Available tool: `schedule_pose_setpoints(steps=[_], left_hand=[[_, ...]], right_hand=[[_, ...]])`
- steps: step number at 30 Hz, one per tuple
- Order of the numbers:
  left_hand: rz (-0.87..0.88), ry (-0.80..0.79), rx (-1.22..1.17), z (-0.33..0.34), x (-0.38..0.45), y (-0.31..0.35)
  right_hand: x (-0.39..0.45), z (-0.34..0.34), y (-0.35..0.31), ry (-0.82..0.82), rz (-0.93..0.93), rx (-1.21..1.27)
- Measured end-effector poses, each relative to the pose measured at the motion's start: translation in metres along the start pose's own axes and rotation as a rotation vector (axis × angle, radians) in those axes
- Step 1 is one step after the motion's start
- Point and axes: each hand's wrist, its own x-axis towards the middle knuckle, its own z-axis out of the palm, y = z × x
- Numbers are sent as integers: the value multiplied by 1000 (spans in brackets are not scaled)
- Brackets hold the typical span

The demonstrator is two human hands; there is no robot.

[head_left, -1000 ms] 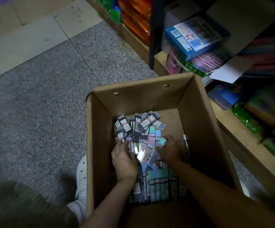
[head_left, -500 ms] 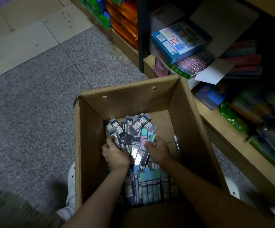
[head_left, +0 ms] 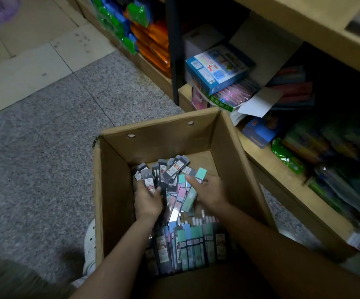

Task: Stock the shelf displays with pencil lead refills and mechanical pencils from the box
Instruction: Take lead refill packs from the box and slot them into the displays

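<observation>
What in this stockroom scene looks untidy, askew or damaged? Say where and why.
The refill packs at the cardboard box's far end lie jumbled, fanned at angles, unlike the neat row of packs nearer the person. The box's left corner looks torn.

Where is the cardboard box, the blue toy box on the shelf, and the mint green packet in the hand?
cardboard box (head_left: 159, 134): head view, far wall.
blue toy box (head_left: 215, 67): head view, printed top face.
mint green packet (head_left: 201, 174): head view, top end, held by the right hand (head_left: 209, 190).

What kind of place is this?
Most likely a stationery shop aisle: low wooden shelves crammed with packaged goods, a cardboard box of carded refill packs on the floor, both hands sorting through it.
</observation>
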Motion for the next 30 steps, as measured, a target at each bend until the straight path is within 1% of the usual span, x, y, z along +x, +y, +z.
schedule_pose_setpoints(steps=[3,5,9,12,13,16,18,20,21,25,28,30], left_hand=[[37,-208,-288,-9,-18,33],[64,-336,-370,-19,-28,60],[140,-572,-373,-50,-46,118],[268,-712,-267,-69,-68,163],[304,-749,-238,-74,-77,178],[413,-776,-176,-84,-105,220],[529,-796,-122,-87,-128,243],[629,-853,-102,-86,-151,260],[666,-872,-108,-84,-163,267],[781,-931,-207,-68,-211,290],[798,-1007,-349,-55,-237,308],[808,-1035,-393,-48,-245,318]], right_hand=[[-7,-10,-27,-54,-51,-75],[-14,-23,-52,-81,-112,-113],[-45,-69,-111,-118,-212,-240],[-76,-109,-152,-143,-272,-385],[-88,-123,-164,-117,-301,-444],[-127,-167,-193,107,-430,-636],[-157,-197,-207,237,-493,-613],[-185,-222,-215,328,-530,-577],[-197,-234,-217,374,-546,-599],[-234,-278,-223,569,-600,-639],[-255,-313,-228,714,-617,-670],[-266,-337,-234,813,-629,-690]])
